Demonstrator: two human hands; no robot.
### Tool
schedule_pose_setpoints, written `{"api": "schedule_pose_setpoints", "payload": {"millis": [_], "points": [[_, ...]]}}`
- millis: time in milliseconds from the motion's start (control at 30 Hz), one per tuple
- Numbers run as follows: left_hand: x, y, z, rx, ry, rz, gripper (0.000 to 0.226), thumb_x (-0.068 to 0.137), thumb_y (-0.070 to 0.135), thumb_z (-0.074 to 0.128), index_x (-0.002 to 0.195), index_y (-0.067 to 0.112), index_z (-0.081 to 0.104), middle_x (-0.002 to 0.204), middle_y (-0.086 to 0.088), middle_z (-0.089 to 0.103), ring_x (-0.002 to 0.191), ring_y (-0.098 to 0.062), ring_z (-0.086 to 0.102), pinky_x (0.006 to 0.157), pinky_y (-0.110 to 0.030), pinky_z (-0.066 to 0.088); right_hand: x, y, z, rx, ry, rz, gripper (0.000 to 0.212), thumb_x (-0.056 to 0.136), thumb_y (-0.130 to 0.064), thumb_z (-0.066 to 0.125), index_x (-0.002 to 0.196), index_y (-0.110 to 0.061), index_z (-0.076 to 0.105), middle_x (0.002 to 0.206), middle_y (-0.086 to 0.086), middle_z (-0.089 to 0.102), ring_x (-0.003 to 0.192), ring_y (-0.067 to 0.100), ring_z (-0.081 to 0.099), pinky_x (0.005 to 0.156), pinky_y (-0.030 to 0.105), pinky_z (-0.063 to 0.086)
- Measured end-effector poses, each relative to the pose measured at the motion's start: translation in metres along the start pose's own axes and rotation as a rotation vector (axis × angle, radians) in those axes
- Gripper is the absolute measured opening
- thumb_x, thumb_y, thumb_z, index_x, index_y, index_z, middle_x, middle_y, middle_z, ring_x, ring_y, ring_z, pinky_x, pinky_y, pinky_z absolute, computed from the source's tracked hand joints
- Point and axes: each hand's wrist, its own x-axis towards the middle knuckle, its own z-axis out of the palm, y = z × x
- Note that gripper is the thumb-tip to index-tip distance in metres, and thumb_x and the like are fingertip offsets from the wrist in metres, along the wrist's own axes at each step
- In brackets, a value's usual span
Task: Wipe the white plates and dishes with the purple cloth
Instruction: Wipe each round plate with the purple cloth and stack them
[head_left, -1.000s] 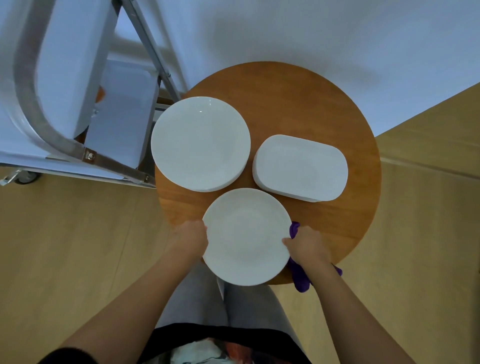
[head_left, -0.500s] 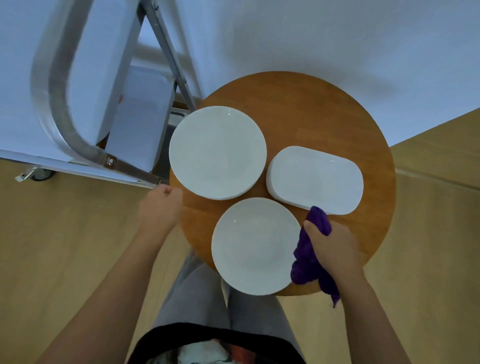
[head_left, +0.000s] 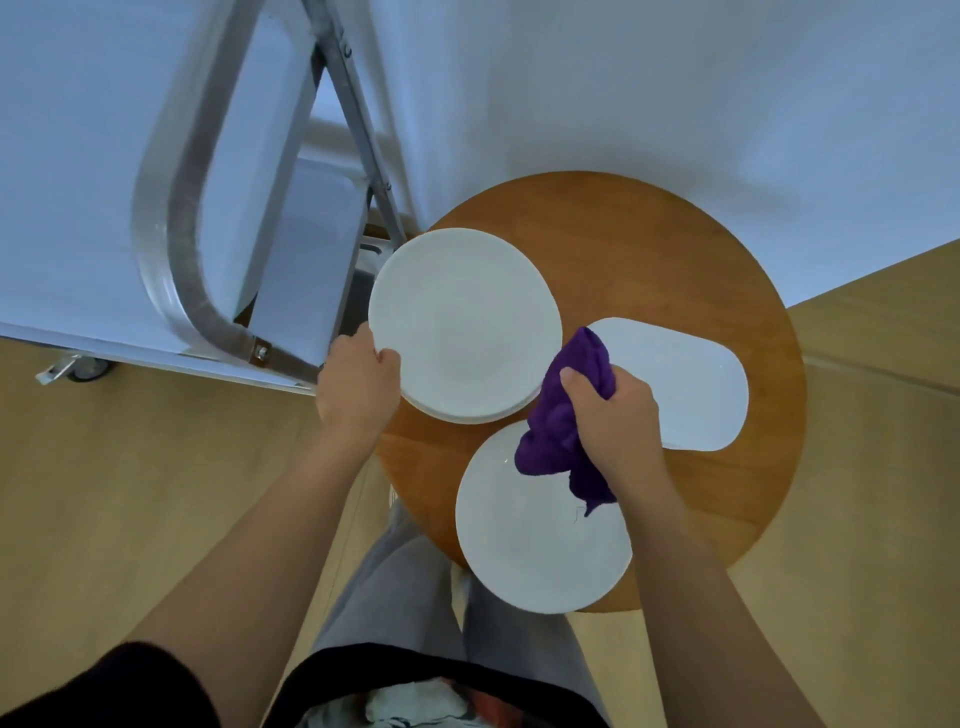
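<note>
Seemingly the wiping is only at its start: nothing shows which piece is already clean. On the round wooden table (head_left: 649, 234), the left hand (head_left: 356, 387) grips the near-left rim of the far plate stack (head_left: 465, 325), thumb curled over its edge. The right hand (head_left: 615, 415) clutches the bunched purple cloth (head_left: 563, 421), held over the gap between that stack and the near plate (head_left: 535, 551). Right of the stack lies the oblong dish (head_left: 691, 384). All three seem left to wipe.
</note>
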Motion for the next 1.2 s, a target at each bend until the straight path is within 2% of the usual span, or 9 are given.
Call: {"api": "schedule_pose_setpoints", "payload": {"millis": [200, 300, 500, 700, 800, 833, 900, 1000, 1200], "points": [[0.007, 0.023, -0.003, -0.761, 0.000, -0.247, 0.018, 0.095, 0.024, 0.049, 0.107, 0.022, 0.036, 0.093, 0.009, 0.051, 0.087, -0.010, 0.054, 0.063, -0.020, 0.045, 0.004, -0.013, 0.017, 0.179, 0.047, 0.075, 0.013, 0.093, -0.035, 0.052, 0.086, -0.024, 0.055, 0.078, -0.004, 0.061, 0.073, 0.012, 0.060, 0.060, 0.023, 0.048], [0.016, 0.030, -0.003, -0.934, -0.098, -0.417, 0.031, 0.091, 0.042, 0.055, 0.113, 0.024, 0.041, 0.107, 0.002, 0.055, 0.102, -0.019, 0.056, 0.083, -0.037, 0.052, 0.003, -0.016, 0.021, 0.259, 0.089, 0.153, 0.018, 0.095, -0.037, 0.049, 0.090, -0.021, 0.056, 0.079, -0.004, 0.060, 0.074, 0.014, 0.059, 0.061, 0.025, 0.045], [0.013, 0.030, -0.008, -1.223, -0.271, -0.529, 0.020, 0.091, 0.050, 0.051, 0.104, 0.035, 0.057, 0.113, 0.001, 0.064, 0.108, -0.027, 0.059, 0.091, -0.050, 0.051, -0.008, -0.014, 0.016, 0.430, 0.114, 0.282, 0.014, 0.098, -0.040, 0.040, 0.107, -0.031, 0.046, 0.092, -0.011, 0.057, 0.085, 0.011, 0.056, 0.063, 0.027, 0.046], [-0.018, 0.025, -0.016, -1.453, -0.331, -0.389, 0.036, 0.098, 0.046, 0.037, 0.120, 0.028, 0.059, 0.112, 0.001, 0.070, 0.103, -0.023, 0.067, 0.073, -0.039, 0.057, -0.024, -0.014, 0.021, 0.368, 0.012, 0.226, 0.016, 0.100, -0.042, 0.029, 0.115, -0.038, 0.034, 0.090, -0.021, 0.050, 0.079, 0.006, 0.053, 0.042, 0.006, 0.043], [-0.042, 0.027, -0.024, -1.594, -0.406, -0.362, 0.041, 0.094, 0.045, 0.039, 0.122, 0.023, 0.059, 0.113, -0.002, 0.070, 0.101, -0.023, 0.068, 0.071, -0.035, 0.057, -0.030, -0.016, 0.023, 0.192, 0.063, 0.170, 0.038, 0.100, -0.045, 0.024, 0.135, -0.032, 0.031, 0.122, -0.007, 0.054, 0.103, 0.013, 0.056, 0.081, 0.031, 0.054], [-0.050, 0.030, -0.025, -1.597, -0.429, -0.357, 0.045, 0.089, 0.048, 0.042, 0.123, 0.022, 0.058, 0.114, -0.003, 0.069, 0.102, -0.024, 0.067, 0.072, -0.035, 0.057, -0.030, -0.012, 0.024, 0.041, 0.103, 0.098, 0.045, 0.100, -0.045, 0.021, 0.142, -0.030, 0.025, 0.140, 0.000, 0.045, 0.123, 0.020, 0.047, 0.104, 0.046, 0.039], [-0.064, 0.037, -0.026, -1.560, -0.456, -0.358, 0.057, 0.080, 0.052, 0.046, 0.129, 0.023, 0.054, 0.117, -0.002, 0.068, 0.106, -0.025, 0.065, 0.073, -0.036, 0.057, -0.028, -0.004, 0.026, -0.343, 0.217, -0.019, 0.055, 0.099, -0.046, 0.016, 0.150, -0.026, 0.011, 0.158, 0.003, 0.015, 0.144, 0.022, 0.013, 0.114, 0.053, 0.003], [-0.084, 0.048, -0.021, -1.523, -0.513, -0.303, 0.062, 0.081, 0.054, 0.048, 0.134, 0.022, 0.049, 0.123, -0.004, 0.065, 0.112, -0.027, 0.062, 0.078, -0.037, 0.056, -0.023, 0.001, 0.028, -0.557, 0.356, -0.024, 0.059, 0.096, -0.049, 0.010, 0.150, -0.029, 0.003, 0.159, 0.009, 0.000, 0.145, 0.027, -0.004, 0.112, 0.055, 0.000], [-0.108, 0.066, -0.006, -1.388, -0.530, -0.254, 0.063, 0.073, 0.060, 0.063, 0.125, 0.026, 0.058, 0.125, -0.005, 0.064, 0.114, -0.027, 0.061, 0.084, -0.040, 0.053, -0.011, -0.009, 0.027, -0.326, 0.502, 0.031, 0.052, 0.098, -0.047, 0.020, 0.138, -0.042, -0.013, 0.157, 0.013, -0.013, 0.144, 0.025, -0.015, 0.110, 0.051, -0.012]]}}
